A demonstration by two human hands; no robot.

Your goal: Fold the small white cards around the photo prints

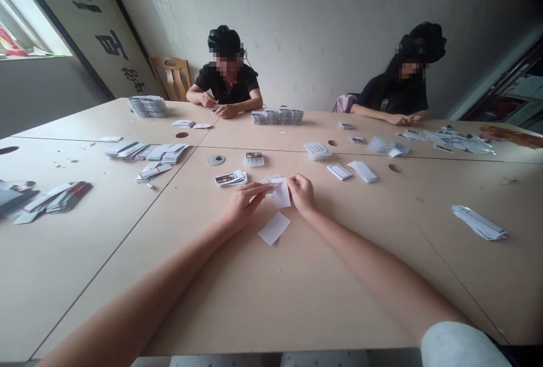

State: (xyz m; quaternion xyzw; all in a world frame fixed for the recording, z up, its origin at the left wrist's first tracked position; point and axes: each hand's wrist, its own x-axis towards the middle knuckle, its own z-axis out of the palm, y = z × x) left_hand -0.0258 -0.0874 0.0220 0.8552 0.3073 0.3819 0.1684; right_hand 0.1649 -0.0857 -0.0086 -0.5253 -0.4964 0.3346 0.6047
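Above the middle of the table, my left hand [244, 203] pinches a small clear piece [272, 184] between thumb and fingers. My right hand [302, 193] is closed at the right edge of a white slip [282, 194], which hangs between the two hands. Just below them a second white slip [274, 228] lies flat on the table. Beyond my left hand is a small pile of printed cards [231, 178]. A clear box with a dark card on top [253, 159] stands behind that pile.
Stacked white cards [362, 171], a framed card [339, 172] and clear sleeves [317, 151] lie to the right. Strip bundles [479, 223] sit far right and left. Two people [227, 81] [392, 95] sit across the table [271, 310], near stacked packs [278, 116].
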